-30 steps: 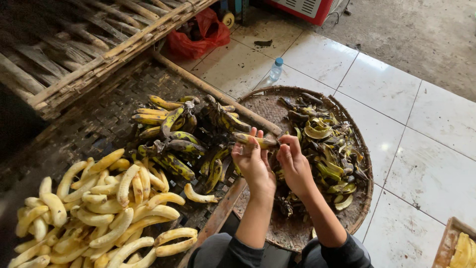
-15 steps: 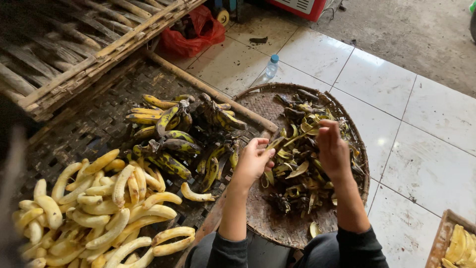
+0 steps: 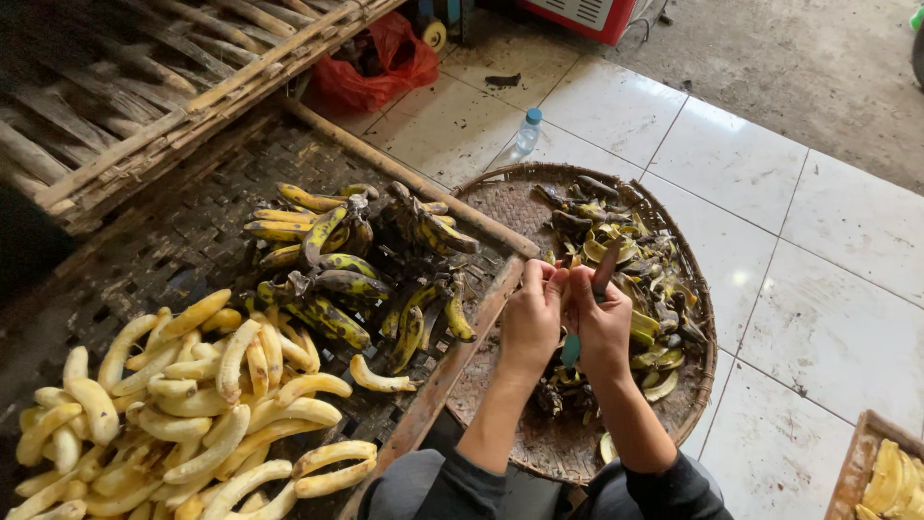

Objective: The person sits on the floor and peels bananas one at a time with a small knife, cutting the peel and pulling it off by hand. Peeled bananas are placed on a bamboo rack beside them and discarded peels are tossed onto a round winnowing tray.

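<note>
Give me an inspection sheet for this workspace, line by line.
Surface: woven mat beside white floor tiles.
Job's things: round woven tray holding dark peels; unpeeled bananas and peeled bananas heaped on the mat.
Clutter: plastic bottle, red bag, wooden box at lower right.
Grippers: left hand and right hand close together over the tray; a knife in the right hand; what the left grips is hidden.
Cables: nothing seen.
Surroundings: bamboo rack, concrete floor.
</note>
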